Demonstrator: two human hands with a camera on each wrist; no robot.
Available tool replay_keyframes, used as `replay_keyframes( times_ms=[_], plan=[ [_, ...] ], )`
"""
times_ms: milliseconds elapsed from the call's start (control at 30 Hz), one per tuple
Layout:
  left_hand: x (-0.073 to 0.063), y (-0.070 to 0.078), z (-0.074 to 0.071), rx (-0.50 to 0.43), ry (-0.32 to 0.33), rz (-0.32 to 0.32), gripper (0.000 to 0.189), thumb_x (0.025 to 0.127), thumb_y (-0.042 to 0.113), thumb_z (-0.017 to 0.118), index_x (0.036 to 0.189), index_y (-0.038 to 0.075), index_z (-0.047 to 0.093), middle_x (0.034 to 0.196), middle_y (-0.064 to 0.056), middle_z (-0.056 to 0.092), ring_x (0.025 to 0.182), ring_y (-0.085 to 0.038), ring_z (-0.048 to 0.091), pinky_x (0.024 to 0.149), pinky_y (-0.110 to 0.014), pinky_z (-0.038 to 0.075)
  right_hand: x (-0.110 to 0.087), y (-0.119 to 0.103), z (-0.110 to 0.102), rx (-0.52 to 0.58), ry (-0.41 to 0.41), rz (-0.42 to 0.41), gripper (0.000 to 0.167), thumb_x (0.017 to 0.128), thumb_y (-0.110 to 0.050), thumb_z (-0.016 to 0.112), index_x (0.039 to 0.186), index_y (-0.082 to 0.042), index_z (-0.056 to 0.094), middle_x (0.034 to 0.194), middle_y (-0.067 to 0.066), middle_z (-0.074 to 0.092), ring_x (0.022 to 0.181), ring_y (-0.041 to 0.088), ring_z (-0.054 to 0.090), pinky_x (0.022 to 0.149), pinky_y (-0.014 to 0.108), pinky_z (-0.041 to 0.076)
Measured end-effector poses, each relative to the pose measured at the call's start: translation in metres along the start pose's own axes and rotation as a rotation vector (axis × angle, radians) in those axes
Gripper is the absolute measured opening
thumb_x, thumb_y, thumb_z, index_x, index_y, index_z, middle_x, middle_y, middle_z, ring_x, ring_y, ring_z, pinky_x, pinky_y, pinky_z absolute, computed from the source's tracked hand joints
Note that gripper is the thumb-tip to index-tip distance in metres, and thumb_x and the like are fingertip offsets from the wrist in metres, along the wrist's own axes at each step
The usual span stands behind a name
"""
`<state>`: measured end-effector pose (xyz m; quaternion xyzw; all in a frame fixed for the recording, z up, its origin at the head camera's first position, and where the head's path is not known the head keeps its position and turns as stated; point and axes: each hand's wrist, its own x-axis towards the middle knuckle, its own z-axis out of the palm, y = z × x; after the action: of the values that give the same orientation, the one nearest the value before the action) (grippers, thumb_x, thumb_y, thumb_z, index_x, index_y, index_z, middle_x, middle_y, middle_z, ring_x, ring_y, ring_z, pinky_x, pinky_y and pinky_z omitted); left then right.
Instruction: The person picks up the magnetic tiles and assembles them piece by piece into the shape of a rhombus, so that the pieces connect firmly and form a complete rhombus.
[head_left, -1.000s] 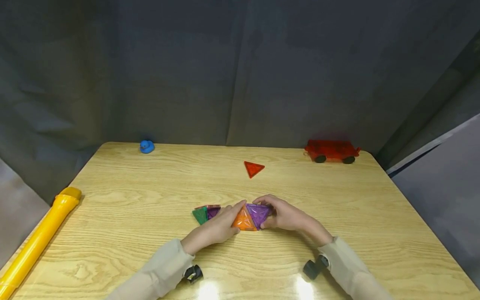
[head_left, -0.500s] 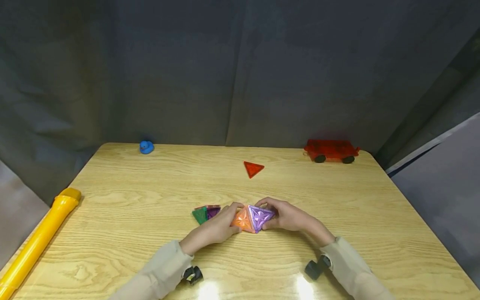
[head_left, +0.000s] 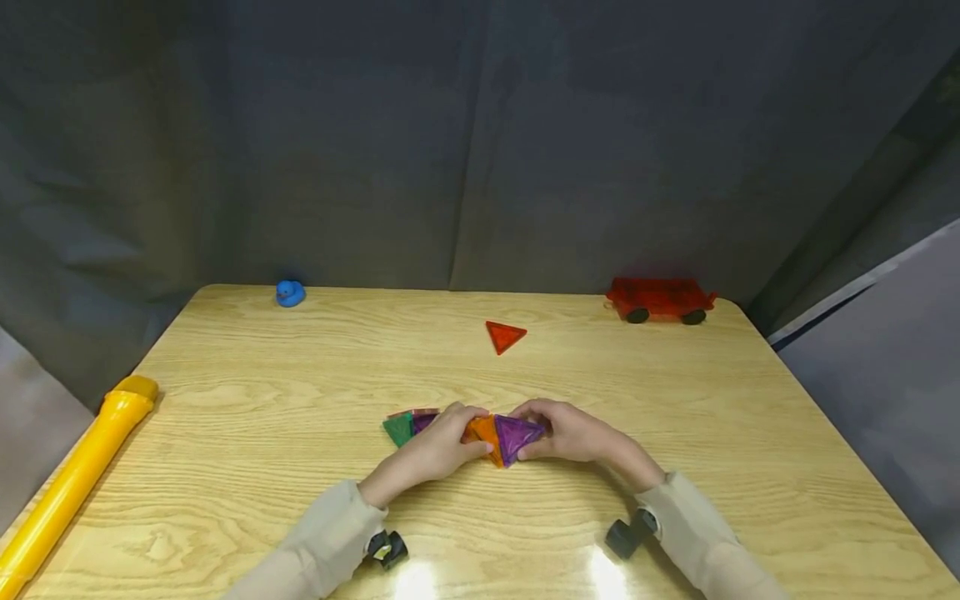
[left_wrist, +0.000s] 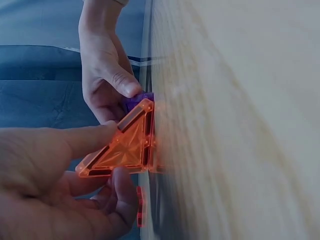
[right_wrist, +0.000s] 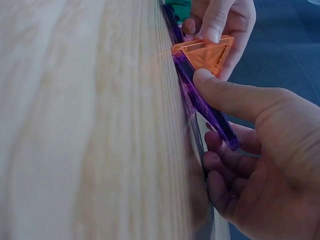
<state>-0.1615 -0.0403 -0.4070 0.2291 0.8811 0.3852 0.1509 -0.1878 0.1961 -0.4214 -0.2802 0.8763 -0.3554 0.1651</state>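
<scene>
In the head view my left hand pinches a see-through orange triangular magnetic tile between thumb and fingers. That tile stands tilted up from the wooden table in the left wrist view. My right hand holds a purple triangular magnetic tile, thumb on its near side, fingers beneath. The purple tile leans at a slant, one edge right at the orange tile. Just left of my left hand lie a green triangular tile and a dark purple one, partly hidden by that hand, with a reddish edge behind them.
A red triangular tile lies flat farther back on the table. At the back edge are a blue rubber duck on the left and a red toy wagon on the right. A long yellow tube lies along the left edge.
My left hand has tipped the orange tile up, so less of its face shows in the head view. The purple tile has turned and tilted in my right hand. Other things stay put.
</scene>
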Motion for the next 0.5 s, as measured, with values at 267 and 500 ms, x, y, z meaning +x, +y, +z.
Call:
replay_keyframes(
  times_ms=[267,500],
  plan=[
    [0.0016,0.001,0.0004,0.006,0.02,0.005,0.049,0.092,0.02,0.064,0.134,-0.001,0.049,0.115,-0.012,0.053,0.088,-0.017,0.045,0.073,-0.031,0.041,0.0006,-0.0031,0.0043,-0.033,0.043,-0.021,0.048,0.078,-0.025,0.08,0.116,-0.002,0.061,0.09,0.002,0.052,0.08,0.013,0.047,0.067,0.021,0.043],
    [0.0017,0.002,0.0003,-0.016,0.037,0.039,0.047,0.091,0.018,0.066,0.132,0.0,0.052,0.116,-0.012,0.053,0.096,-0.021,0.049,0.081,-0.035,0.044,0.0012,-0.0056,0.0052,-0.067,0.043,-0.036,0.046,0.076,-0.025,0.081,0.112,-0.003,0.062,0.086,0.0,0.052,0.077,0.011,0.045,0.063,0.02,0.042]
  ],
)
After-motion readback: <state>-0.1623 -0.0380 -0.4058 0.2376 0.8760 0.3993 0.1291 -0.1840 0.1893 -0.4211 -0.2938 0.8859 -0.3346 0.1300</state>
